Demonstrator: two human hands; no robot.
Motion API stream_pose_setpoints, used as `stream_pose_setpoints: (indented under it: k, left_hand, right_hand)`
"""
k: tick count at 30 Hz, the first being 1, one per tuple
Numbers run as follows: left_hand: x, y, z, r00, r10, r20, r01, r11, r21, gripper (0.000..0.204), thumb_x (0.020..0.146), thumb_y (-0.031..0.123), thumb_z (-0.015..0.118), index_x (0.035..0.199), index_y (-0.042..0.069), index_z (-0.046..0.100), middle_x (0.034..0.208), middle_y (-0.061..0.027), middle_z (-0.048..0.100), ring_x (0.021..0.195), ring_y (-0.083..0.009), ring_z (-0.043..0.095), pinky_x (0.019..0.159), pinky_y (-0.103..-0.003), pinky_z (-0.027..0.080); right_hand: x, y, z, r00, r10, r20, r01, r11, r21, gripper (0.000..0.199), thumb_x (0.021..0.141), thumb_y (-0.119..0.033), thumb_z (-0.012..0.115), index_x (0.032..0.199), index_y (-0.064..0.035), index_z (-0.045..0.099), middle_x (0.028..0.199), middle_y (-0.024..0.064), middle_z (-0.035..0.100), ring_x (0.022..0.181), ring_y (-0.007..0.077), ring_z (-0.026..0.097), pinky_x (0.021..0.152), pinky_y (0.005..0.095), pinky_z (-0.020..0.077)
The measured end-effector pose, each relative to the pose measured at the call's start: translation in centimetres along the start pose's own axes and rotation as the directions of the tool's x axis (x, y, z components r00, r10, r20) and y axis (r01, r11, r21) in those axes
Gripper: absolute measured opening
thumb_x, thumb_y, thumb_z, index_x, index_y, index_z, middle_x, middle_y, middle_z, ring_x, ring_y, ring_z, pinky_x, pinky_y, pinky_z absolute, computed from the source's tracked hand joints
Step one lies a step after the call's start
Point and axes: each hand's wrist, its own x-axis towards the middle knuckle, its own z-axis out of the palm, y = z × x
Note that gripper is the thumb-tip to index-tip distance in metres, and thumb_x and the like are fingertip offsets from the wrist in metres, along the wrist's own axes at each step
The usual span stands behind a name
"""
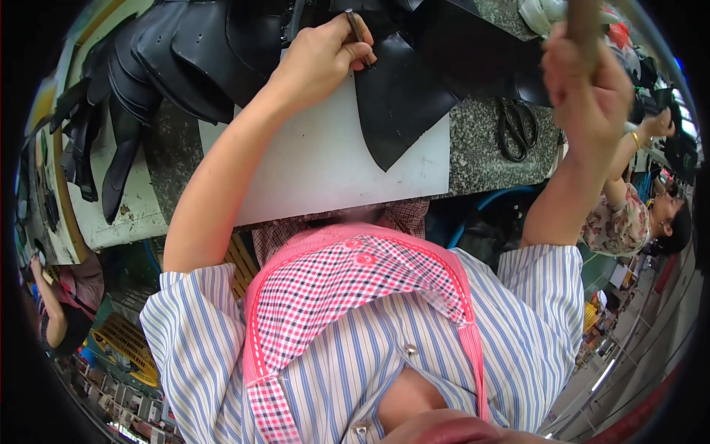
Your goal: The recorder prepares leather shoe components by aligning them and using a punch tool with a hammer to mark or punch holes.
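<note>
My left hand (325,55) pinches a slim metal punch (356,28), its lower tip against a black leather piece (407,107). That piece lies partly on a white board (318,166), its pointed end toward me. My right hand (595,96) is raised to the right of the board, fingers wrapped round a brown wooden handle (583,29). The handle's upper end runs out of the picture, so I cannot tell what tool it belongs to. More black leather pieces (200,63) overlap in a row left of my left hand.
Black-handled scissors (518,132) lie on the speckled worktop (481,163), right of the board. Beneath the worktop's edge, a blue-rimmed tub (473,214) holds dark material. A co-worker in a floral top (617,222) is at the right; another person (63,303) is at the left, near yellow crates (126,344).
</note>
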Motion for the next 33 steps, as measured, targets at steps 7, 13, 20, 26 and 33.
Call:
stream_pose_setpoints:
  k: [7, 13, 20, 26, 33]
  left_hand:
    - [-0.7, -0.1, 0.3, 0.949, 0.311, 0.051, -0.301, 0.85, 0.432, 0.006, 0.079, 0.006, 0.049, 0.085, 0.004, 0.051, 0.069, -0.0122, 0.059, 0.068, -0.0252, 0.06, 0.063, -0.03, 0.046]
    - [-0.7, 0.6, 1.0, 0.99, 0.07, -0.12, -0.054, 0.989, 0.135, 0.014, 0.081, 0.014, 0.051, 0.084, 0.0, 0.05, 0.076, -0.0087, 0.06, 0.074, -0.0176, 0.057, 0.068, -0.027, 0.043]
    - [-0.5, 1.1, 2.4, 0.997, 0.072, 0.034, -0.076, 0.99, 0.119, 0.01, 0.069, 0.004, 0.06, 0.077, 0.001, 0.053, 0.082, -0.0118, 0.055, 0.073, -0.0245, 0.055, 0.066, -0.03, 0.042]
    - [-5.4, 7.3, -2.8, 0.862, 0.457, -0.218, -0.388, 0.873, 0.294, 0.01, 0.06, 0.003, 0.069, 0.067, 0.005, 0.061, 0.085, -0.0067, 0.056, 0.065, -0.015, 0.056, 0.055, -0.024, 0.044]
    - [-2.1, 0.2, -16.2, 0.835, -0.03, -0.55, 0.284, 0.879, 0.384, 0.025, 0.068, 0.023, 0.065, 0.076, 0.0, 0.062, 0.069, -0.0054, 0.061, 0.065, -0.0135, 0.057, 0.063, -0.026, 0.042]
  right_hand:
    - [1.8, 0.9, 3.4, 0.876, 0.246, 0.414, -0.149, 0.956, -0.254, 0.015, 0.08, -0.014, 0.054, 0.082, 0.0001, 0.05, 0.064, -0.0039, 0.039, 0.059, 0.0049, 0.036, 0.053, 0.0197, 0.0295]
    - [3.7, 5.4, -1.4, 0.983, 0.185, -0.023, -0.173, 0.863, -0.474, 0.018, 0.078, -0.02, 0.057, 0.079, -0.0024, 0.055, 0.058, -0.0026, 0.046, 0.053, 0.0052, 0.042, 0.049, 0.0214, 0.0326]
    - [9.5, 19.7, -0.8, 0.896, 0.443, 0.042, -0.364, 0.783, -0.504, 0.028, 0.066, -0.026, 0.069, 0.069, -0.002, 0.055, 0.061, 0.0024, 0.053, 0.059, 0.009, 0.049, 0.054, 0.0236, 0.0368]
    - [9.1, 19.3, 2.8, 0.936, 0.348, -0.061, -0.352, 0.907, -0.233, 0.027, 0.06, -0.014, 0.074, 0.061, -0.0075, 0.047, 0.057, -0.0047, 0.042, 0.053, 0.0063, 0.038, 0.05, 0.023, 0.0318]
    - [10.0, 16.1, 0.6, 0.953, -0.122, -0.278, -0.106, 0.725, -0.681, 0.023, 0.063, -0.023, 0.069, 0.074, -0.0062, 0.058, 0.065, 0.0123, 0.058, 0.059, 0.0267, 0.055, 0.056, 0.0337, 0.0423]
